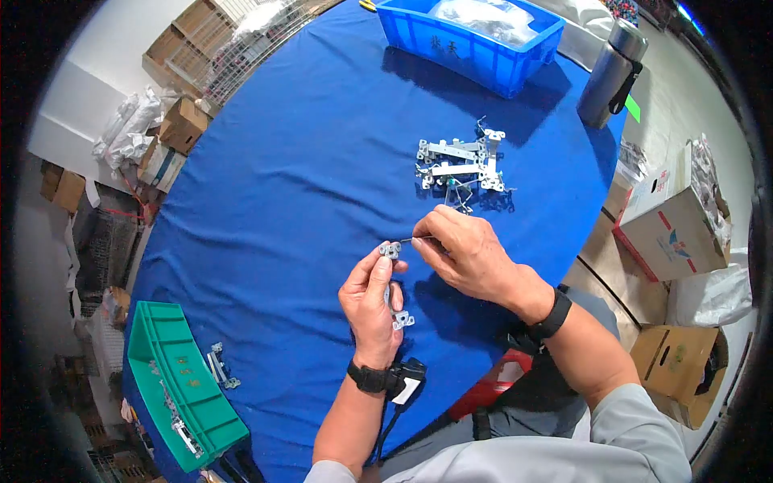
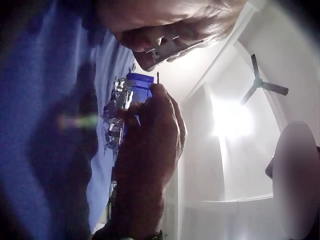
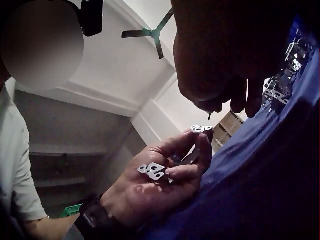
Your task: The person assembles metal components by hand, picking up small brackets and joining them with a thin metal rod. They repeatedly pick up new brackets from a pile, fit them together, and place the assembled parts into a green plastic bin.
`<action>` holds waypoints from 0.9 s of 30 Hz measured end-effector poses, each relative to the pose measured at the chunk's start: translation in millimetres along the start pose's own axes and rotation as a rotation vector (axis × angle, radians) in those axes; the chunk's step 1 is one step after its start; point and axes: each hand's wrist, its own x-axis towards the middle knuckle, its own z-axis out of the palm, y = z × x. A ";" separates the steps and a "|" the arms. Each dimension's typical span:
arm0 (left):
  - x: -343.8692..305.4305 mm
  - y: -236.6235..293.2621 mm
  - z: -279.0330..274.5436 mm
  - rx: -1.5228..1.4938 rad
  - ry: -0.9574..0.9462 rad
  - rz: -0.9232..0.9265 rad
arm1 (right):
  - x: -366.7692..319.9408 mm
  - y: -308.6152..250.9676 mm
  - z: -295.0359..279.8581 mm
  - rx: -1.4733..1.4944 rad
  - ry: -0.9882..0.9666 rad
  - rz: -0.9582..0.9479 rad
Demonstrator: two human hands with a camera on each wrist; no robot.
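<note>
My left hand (image 1: 369,304) grips a silvery metal bracket (image 1: 403,320) with holed end plates. One end shows between thumb and fingertips, the other near the palm; fingers hide most of its middle. My right hand (image 1: 475,256) pinches a thin dark rod-like tool (image 1: 407,240), its tip close to the bracket's upper end. In the right wrist view the tool's tip (image 3: 209,116) points down over the bracket's end plate (image 3: 201,129). The right fingers cover the rest of the tool. Beyond the hands lies a stack of similar metal brackets (image 1: 455,171) with bent wire pieces.
A blue bin (image 1: 451,64) holding clear plastic stands at the far edge, with a grey flask (image 1: 612,76) to its right. At the near left is a green bin (image 1: 211,402) with metal parts inside; another bracket (image 1: 216,366) lies beside it. Blue cloth (image 1: 274,225) covers the table.
</note>
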 end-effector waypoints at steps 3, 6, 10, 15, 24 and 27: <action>-3.0 -1.4 4.3 -0.001 -0.016 0.019 | -2.1 1.1 0.3 -0.019 -0.004 -0.006; -2.6 -4.0 2.8 0.017 -0.025 0.020 | -3.3 1.3 -1.4 -0.054 -0.014 -0.016; -2.7 -4.7 0.7 0.046 0.008 0.017 | -3.2 1.5 -1.3 -0.062 -0.029 -0.042; -1.7 -6.1 0.9 0.010 0.068 0.017 | -3.7 0.1 0.7 -0.085 -0.034 -0.049; -0.1 -2.0 -0.6 -0.022 0.081 -0.037 | -3.1 1.1 5.6 -0.117 -0.028 -0.066; -0.7 -4.0 0.1 0.053 0.081 0.012 | -3.5 0.8 5.2 -0.151 -0.032 -0.080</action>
